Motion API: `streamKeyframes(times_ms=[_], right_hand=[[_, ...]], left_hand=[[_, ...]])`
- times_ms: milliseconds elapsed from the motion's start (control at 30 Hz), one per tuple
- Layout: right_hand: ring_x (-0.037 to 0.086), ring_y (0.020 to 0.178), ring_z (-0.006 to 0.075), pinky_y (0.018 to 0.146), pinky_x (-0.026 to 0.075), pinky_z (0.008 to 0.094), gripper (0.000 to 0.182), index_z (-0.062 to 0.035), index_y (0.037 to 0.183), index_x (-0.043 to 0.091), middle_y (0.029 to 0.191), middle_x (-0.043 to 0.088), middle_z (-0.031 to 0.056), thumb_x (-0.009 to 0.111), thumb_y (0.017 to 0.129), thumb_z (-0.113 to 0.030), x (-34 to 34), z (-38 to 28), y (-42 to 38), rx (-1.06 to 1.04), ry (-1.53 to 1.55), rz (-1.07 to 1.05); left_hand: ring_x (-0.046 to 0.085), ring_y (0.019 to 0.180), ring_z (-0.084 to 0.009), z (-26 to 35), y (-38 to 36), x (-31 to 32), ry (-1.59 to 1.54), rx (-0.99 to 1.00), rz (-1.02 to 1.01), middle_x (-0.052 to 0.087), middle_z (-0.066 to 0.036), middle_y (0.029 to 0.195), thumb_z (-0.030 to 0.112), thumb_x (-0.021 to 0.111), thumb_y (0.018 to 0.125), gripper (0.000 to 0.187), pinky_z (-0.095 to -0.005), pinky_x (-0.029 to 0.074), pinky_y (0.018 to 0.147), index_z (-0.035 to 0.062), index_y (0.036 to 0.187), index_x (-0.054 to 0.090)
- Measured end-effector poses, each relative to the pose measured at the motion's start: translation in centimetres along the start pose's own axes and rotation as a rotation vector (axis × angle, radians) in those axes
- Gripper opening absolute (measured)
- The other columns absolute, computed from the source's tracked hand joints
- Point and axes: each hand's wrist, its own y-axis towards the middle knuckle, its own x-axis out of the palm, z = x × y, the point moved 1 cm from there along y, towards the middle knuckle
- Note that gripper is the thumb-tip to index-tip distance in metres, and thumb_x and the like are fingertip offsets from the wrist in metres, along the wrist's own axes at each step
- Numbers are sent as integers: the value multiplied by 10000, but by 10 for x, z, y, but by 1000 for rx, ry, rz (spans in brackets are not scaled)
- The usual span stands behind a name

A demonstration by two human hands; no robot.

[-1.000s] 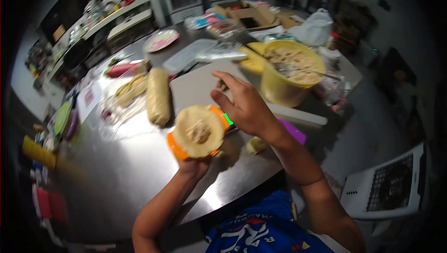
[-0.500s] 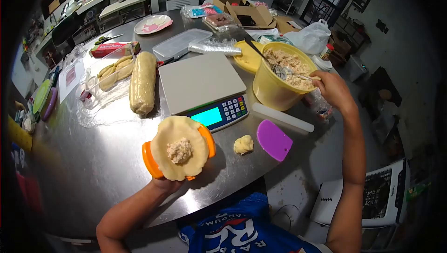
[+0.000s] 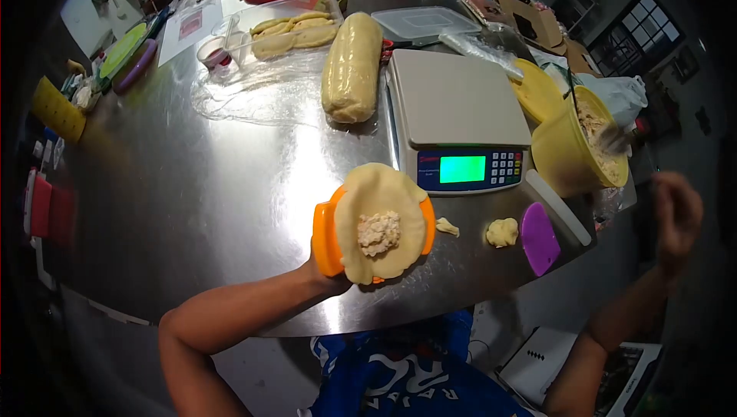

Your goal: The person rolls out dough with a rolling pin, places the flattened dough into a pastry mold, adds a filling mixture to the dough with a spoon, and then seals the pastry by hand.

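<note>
My left hand (image 3: 326, 275) holds an orange dough press (image 3: 328, 240) from below. Across its open face lies a round sheet of dough (image 3: 407, 221), with a lump of pale, shredded filling (image 3: 379, 233) in the middle. My right hand (image 3: 677, 217) is raised just right of the yellow tub (image 3: 556, 144), its fingers bent and somewhat blurred. They seem closed on the handle of a metal spoon (image 3: 614, 139), whose smeared head is over the filling near the tub's rim. The thin handle is hard to make out.
A digital scale (image 3: 464, 102) stands behind the press. To the right are a dough lump (image 3: 502, 233), a purple scraper (image 3: 540, 240) and a white rolling pin (image 3: 560, 208). A small dough scrap (image 3: 447, 226) lies beside the press. Behind are a wrapped dough roll (image 3: 353, 67) and a plastic container (image 3: 295, 33).
The view has turned left, so the table's things appear farther right. My right hand has drawn back from over the tub's rim, and the spoon has shifted right. My left hand still holds the press.
</note>
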Motion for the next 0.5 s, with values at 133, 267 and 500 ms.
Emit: streamKeyframes(times_ms=[133,267,500], right_hand=[[547,544,177,512,389,332,132,-93,834,730,574,514,-6,761,707,-114,92,-93,10,-367,-154,-347],[493,448,172,442,359,340,163,-110,827,730,543,447,-12,789,688,-171,129,-105,17,-499,-11,-521],[541,465,220,447,389,360,103,-82,746,684,556,539,38,771,743,-137,156,-91,25,-404,58,-591]], left_hand=[[518,1286,-223,33,11,46,-31,118,-124,492,-120,1393,272,739,886,753,-390,447,1088,75,1467,303],[465,1344,-273,5,2,12,-274,-169,55,402,-142,1476,352,429,1040,560,-429,401,1137,113,1509,236],[552,1247,-227,21,10,36,-367,-86,28,504,-129,1379,211,604,983,551,-371,458,1104,77,1449,343]])
